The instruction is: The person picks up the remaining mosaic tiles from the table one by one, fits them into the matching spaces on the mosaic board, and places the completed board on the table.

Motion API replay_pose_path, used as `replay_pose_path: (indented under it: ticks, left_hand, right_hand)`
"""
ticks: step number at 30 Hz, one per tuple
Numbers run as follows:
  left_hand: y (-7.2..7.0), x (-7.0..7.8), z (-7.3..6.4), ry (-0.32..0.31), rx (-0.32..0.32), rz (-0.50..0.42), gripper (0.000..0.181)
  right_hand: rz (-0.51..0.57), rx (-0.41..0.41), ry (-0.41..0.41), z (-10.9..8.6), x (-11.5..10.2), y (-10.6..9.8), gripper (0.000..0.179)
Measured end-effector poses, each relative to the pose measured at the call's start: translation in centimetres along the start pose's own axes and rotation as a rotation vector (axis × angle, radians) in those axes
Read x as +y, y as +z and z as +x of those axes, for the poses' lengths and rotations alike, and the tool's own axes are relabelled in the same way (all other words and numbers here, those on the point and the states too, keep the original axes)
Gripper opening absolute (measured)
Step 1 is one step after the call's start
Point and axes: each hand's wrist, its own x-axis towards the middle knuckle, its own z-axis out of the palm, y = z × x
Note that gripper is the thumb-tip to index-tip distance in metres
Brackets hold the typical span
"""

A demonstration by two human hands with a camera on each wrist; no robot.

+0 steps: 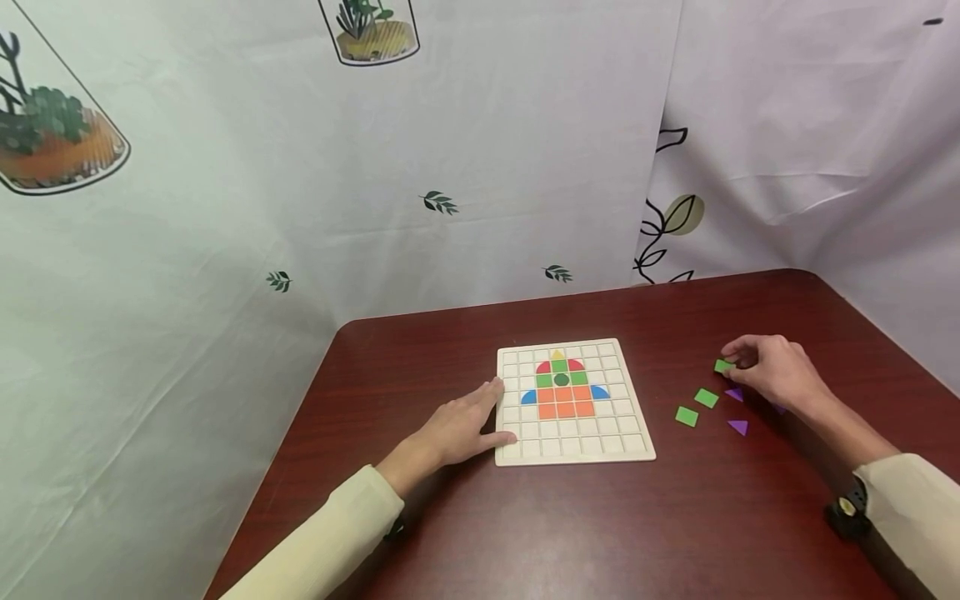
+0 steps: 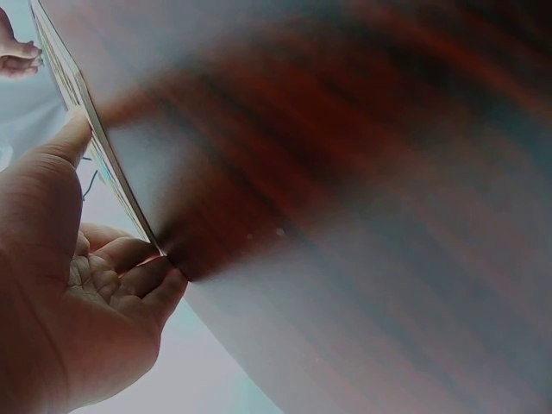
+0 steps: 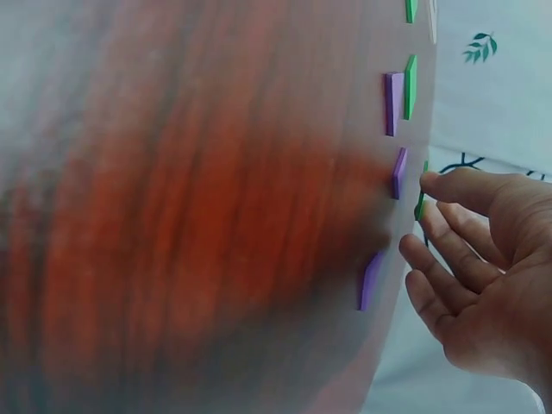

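A white grid board (image 1: 573, 450) bears a rocket-like pattern of red, green, orange, blue and yellow pieces. My left hand (image 1: 465, 423) rests at its left edge, thumb over the near left corner and fingers extended along the side; the board's edge (image 2: 112, 164) also shows against the hand in the left wrist view. To the right of the board, my right hand (image 1: 780, 373) pinches a green square tile (image 1: 723, 366) between thumb and fingertips. In the right wrist view that tile (image 3: 421, 207) stands edge-on at the fingertips.
Two more green square tiles (image 1: 706, 398) lie between the board and my right hand. Purple triangles (image 1: 738, 427) are near them, one partly hidden under the right wrist. The dark red table (image 1: 570, 525) meets a white printed cloth (image 1: 480, 242) at the back.
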Motion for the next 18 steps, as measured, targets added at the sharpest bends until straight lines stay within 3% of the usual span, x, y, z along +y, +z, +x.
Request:
replay_pose_path:
  ticks: [7,18]
  left_hand:
    - [0.0,0.0,0.0,-0.005,-0.001,-0.001,0.098]
    - [-0.1,0.1,0.0,0.000,-0.003,0.009,0.098]
  right_hand:
    - [0.020,-0.020,0.026,0.4,-0.7,-0.3,0.029]
    - [0.022,0.022,0.000,1.5,-2.3,-0.6,0.032]
